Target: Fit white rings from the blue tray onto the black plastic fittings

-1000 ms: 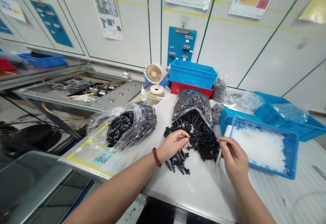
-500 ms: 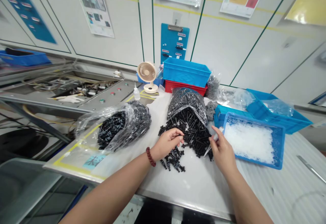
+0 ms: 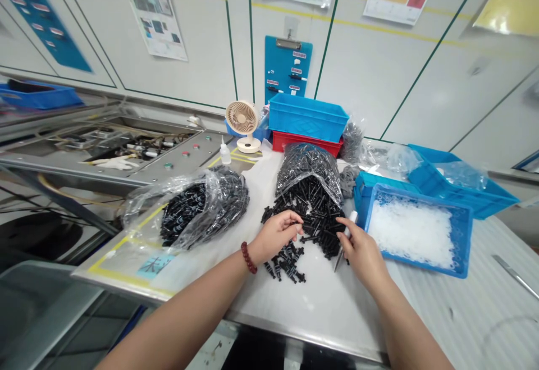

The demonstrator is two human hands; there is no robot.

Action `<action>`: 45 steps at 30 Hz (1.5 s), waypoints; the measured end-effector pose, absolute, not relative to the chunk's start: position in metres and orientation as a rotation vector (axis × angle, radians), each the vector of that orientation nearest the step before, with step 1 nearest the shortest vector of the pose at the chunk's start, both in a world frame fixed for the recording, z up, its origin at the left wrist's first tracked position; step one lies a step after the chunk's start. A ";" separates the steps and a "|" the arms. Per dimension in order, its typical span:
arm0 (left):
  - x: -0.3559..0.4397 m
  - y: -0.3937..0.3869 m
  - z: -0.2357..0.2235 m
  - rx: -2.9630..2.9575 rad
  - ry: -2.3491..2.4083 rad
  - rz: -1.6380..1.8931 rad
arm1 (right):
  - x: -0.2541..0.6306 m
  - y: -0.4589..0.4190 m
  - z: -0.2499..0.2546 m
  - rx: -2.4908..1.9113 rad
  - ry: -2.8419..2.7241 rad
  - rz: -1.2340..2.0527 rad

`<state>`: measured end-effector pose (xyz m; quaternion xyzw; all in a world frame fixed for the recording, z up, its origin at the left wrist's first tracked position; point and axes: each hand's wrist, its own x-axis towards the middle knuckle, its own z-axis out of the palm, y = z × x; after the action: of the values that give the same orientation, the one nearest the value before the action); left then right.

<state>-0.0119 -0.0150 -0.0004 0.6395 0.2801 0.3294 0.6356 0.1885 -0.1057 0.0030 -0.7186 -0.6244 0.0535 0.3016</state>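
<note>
My right hand (image 3: 364,252) grips a slim silver pen-like tool (image 3: 352,216), its narrow tip pointing down just above the table, at the right side of the black parts. Over the front of that pile, my left hand (image 3: 278,236), with a dark red bead bracelet, has thumb and fingers pinched together; anything between them is too small to make out. Loose black pin-like parts (image 3: 311,196) spill from a clear plastic bag (image 3: 309,159). In front of the left hand lies a small group of black parts with pale rings (image 3: 288,263).
A blue tray (image 3: 466,235) of small white translucent rings stands at right. On the left lies another bag of black parts (image 3: 185,213). Behind are a small fan (image 3: 242,118), a white bottle (image 3: 224,154) and stacked blue and red bins (image 3: 307,113). Tweezers (image 3: 516,273) lie far right.
My view has swung slightly right. My right hand has moved left, nearer the black pile, and the pen-like tool has tilted and come back more upright. My left hand has stayed over the parts.
</note>
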 end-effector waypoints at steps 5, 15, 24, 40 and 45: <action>-0.010 -0.016 0.000 1.437 0.643 0.740 | 0.184 -0.104 0.001 -1.951 -1.634 0.398; -0.012 -0.019 0.004 1.406 0.547 0.707 | 0.170 -0.104 0.005 -1.703 -1.278 1.005; -0.013 -0.028 0.004 1.689 0.455 0.474 | 0.170 -0.104 0.008 -1.293 -0.890 0.948; -0.007 -0.033 0.001 2.230 0.346 0.561 | 0.152 -0.115 -0.003 -1.237 -1.576 0.287; -0.007 -0.033 0.003 2.224 0.346 0.566 | 0.154 -0.119 -0.003 -1.229 -1.621 0.213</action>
<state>-0.0072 -0.0327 0.0033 0.8787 0.1367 0.2238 0.3989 0.1536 -0.1187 -0.0027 -0.5127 -0.6766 0.0887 0.5211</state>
